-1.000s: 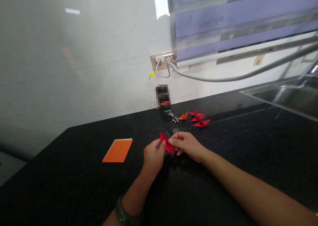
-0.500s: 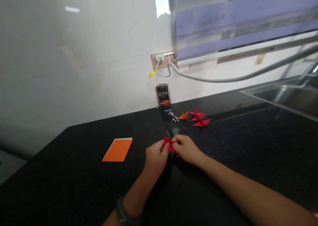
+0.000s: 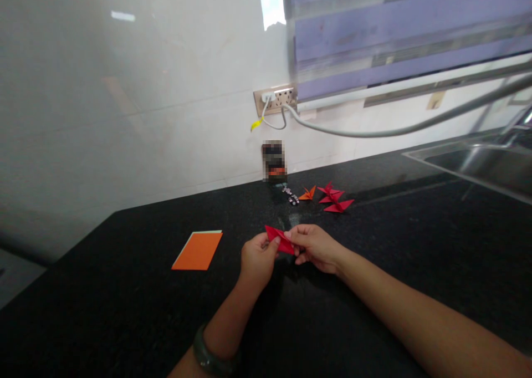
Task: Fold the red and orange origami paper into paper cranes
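Note:
A folded piece of red paper is held just above the dark counter, between both hands. My left hand pinches its left side, thumb on top. At its right side, my right hand grips the paper between thumb and fingers. Fingers partly cover the folds. Beyond my hands stand several red paper cranes in a cluster, with an orange paper crane beside them on the left. A stack of orange paper lies to the left of my left hand, a pale sheet showing at its edge.
A blurred-out dark box leans on the wall, near a small beaded item. A wall socket has a plug and a grey cable running right. At the far right is a metal sink.
The red paper has turned and now shows more of its surface, with a point toward the upper left. My right hand's fingers have opened out slightly. The cranes and the stack lie unmoved.

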A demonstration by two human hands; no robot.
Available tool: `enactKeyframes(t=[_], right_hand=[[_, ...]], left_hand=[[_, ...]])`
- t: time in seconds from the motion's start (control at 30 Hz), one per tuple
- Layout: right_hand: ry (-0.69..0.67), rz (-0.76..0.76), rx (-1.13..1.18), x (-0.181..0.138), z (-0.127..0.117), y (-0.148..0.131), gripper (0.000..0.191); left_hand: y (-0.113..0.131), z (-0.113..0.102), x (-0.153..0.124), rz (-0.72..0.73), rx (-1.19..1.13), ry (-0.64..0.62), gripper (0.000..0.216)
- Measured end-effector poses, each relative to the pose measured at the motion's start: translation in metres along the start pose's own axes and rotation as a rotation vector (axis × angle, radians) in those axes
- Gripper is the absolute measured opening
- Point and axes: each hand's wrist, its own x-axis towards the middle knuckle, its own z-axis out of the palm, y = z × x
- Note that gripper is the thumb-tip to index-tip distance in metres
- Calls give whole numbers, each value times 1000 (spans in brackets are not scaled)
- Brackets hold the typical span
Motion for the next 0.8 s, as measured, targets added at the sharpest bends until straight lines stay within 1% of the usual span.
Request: enactKeyframes(t=[0.1, 0.2, 0.4, 0.5, 0.6, 0.73, 0.8], right_hand=[[-7, -3, -14, -2, 1, 1, 27], [19, -57, -108, -3, 3, 1, 28], [81, -90, -321, -1, 3, 2, 17], [93, -104, -375, 0, 1, 2, 14], [103, -158, -370, 0, 0, 2, 13], [57, -232, -335, -1, 1, 1, 18], [50, -234, -346, -1, 1, 2, 17]], left_hand=[[-2, -1, 0, 23, 2, -4, 26], [-3, -1, 1, 28, -3, -8, 25], [2, 1, 0, -106, -148, -37, 20], [4, 1, 0, -125, -170, -67, 21], [3, 0, 0, -77, -97, -67, 21], [3, 0, 0, 30, 1, -87, 20], [4, -1, 0, 33, 2, -99, 20]])
